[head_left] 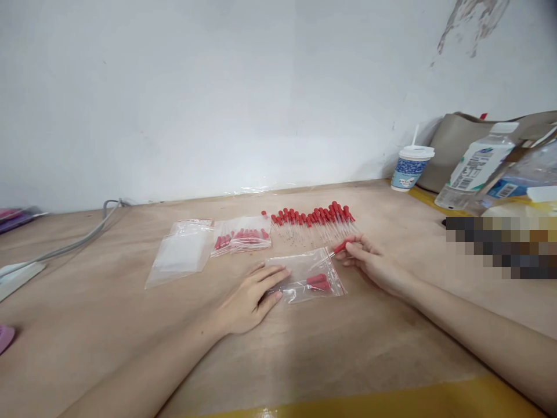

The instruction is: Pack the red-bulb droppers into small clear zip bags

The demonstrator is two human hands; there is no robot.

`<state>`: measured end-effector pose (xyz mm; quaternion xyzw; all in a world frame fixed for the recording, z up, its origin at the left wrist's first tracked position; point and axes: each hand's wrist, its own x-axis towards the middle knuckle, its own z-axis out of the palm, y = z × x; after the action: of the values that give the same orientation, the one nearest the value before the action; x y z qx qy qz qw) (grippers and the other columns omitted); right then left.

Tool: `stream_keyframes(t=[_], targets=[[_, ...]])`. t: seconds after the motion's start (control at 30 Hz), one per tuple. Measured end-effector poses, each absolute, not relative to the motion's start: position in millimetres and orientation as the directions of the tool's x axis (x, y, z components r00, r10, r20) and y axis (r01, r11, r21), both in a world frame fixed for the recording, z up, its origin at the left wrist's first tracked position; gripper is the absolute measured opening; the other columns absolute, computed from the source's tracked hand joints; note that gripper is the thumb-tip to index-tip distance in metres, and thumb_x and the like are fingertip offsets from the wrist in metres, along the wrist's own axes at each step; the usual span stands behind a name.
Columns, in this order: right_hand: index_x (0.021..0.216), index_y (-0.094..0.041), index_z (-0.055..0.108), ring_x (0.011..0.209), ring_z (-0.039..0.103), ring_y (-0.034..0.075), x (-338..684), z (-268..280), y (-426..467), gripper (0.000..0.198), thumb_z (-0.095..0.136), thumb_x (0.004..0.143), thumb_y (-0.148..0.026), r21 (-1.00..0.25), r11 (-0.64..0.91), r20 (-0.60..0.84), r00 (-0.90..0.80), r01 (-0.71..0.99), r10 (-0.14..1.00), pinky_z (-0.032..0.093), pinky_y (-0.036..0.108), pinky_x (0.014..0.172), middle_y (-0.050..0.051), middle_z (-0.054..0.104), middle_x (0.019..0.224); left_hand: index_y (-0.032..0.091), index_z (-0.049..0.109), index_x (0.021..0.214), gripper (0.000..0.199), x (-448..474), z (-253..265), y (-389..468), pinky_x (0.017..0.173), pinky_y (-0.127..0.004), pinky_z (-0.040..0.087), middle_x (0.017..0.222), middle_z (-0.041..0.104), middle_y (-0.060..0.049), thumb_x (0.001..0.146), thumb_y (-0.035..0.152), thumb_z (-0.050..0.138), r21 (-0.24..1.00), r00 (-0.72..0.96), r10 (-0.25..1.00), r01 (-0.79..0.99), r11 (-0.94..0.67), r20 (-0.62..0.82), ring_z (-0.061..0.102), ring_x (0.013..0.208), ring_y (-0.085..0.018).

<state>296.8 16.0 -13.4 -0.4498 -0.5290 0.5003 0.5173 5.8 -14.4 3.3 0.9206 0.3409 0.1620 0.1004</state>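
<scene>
A clear zip bag (300,290) lies flat on the table with a couple of red-bulbed droppers (319,280) inside. Over its left end rests my left hand (255,296), fingers spread and pressing on the plastic. My right hand (365,261) pinches another dropper (340,247) by its red bulb, at the bag's right end; its thin clear tube points left into the bag mouth. Behind the bag, a row of loose droppers (324,216) lies with red bulbs toward the wall. Filled bags of droppers (243,235) are stacked to the left of that row.
Flat clear bags (180,249) lie at the left, beyond my left hand. A single red bulb (263,213) sits near the row. On the right stand a paper cup (409,168), a plastic bottle (476,165) and a grey bag (452,139). A grey cable (82,241) crosses the left side.
</scene>
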Motion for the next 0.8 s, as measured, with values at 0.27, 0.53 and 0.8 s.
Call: stream_keyframes(t=[0.27,0.53,0.8], targets=[[0.082,-0.027,0.066,0.113,0.044,0.025,313.8,-11.3,15.4,0.017,0.061,0.074,-0.041,-0.5,0.547,0.414,-0.37,0.671,0.832,0.028,0.049,0.097,0.005,0.052,0.119,0.025,0.035,0.135,0.044,5.4,3.0,-14.4,0.107,-0.05,0.023,0.134,0.045,-0.006,0.092,0.022,0.041,0.271,0.732,0.632,0.573,-0.773,0.254,0.041,0.123,-0.021],[0.09,-0.034,0.069,0.109,0.046,0.025,291.4,-9.8,11.2,0.018,0.054,0.081,-0.033,-0.337,0.569,0.43,-0.415,0.75,0.802,0.027,0.049,0.093,0.005,0.054,0.116,0.027,0.038,0.134,0.041,5.3,3.4,-13.8,0.108,-0.047,0.022,0.135,0.044,-0.003,0.093,0.024,0.038,0.254,0.741,0.639,0.59,-0.766,0.207,0.039,0.125,-0.02],[0.103,-0.033,0.065,0.118,0.039,0.026,291.6,-4.7,8.3,0.028,0.044,0.086,-0.026,-0.287,0.642,0.336,-0.553,0.711,0.762,0.03,0.048,0.092,0.008,0.047,0.125,0.026,0.036,0.135,0.041,5.2,5.3,-13.6,0.109,-0.045,0.021,0.135,0.045,-0.004,0.094,0.027,0.037,0.236,0.741,0.647,0.606,-0.759,0.18,0.037,0.126,-0.018]])
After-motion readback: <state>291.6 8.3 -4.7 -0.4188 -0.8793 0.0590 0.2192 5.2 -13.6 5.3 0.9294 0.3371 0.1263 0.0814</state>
